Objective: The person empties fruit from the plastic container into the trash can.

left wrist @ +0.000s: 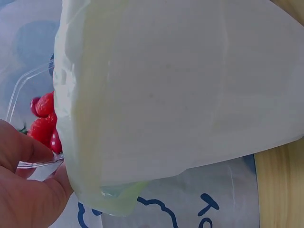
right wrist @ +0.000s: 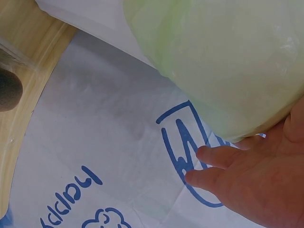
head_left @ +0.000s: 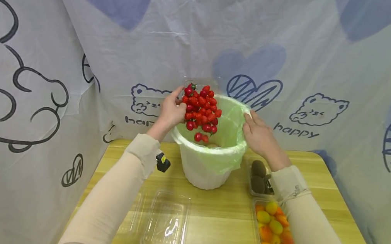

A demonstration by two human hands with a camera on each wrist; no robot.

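Note:
My left hand [head_left: 171, 111] pinches the edge of a clear plastic box [left wrist: 39, 164], tipped steeply over the bin. Small red fruits [head_left: 201, 109], some like strawberries and others like cherries, crowd at it, with a couple [head_left: 201, 137] lower, over the opening. Below stands a white bin [head_left: 205, 171] lined with a pale green bag [head_left: 232, 121], its edge folded over the rim. On the bin's right side, my right hand [head_left: 260, 137] grips the lined rim; two of its fingers [right wrist: 216, 154] show outside the bag. In the left wrist view, the bin wall hides most of the fruit.
An oblong clear plastic tray [head_left: 167, 222] lies at the front, another partly under my left sleeve. On the right are a box of dark brown fruits [head_left: 258, 178] and a box of yellow and orange fruits [head_left: 273, 227]. Printed cloth [head_left: 195, 40] walls the wooden table [head_left: 214, 224].

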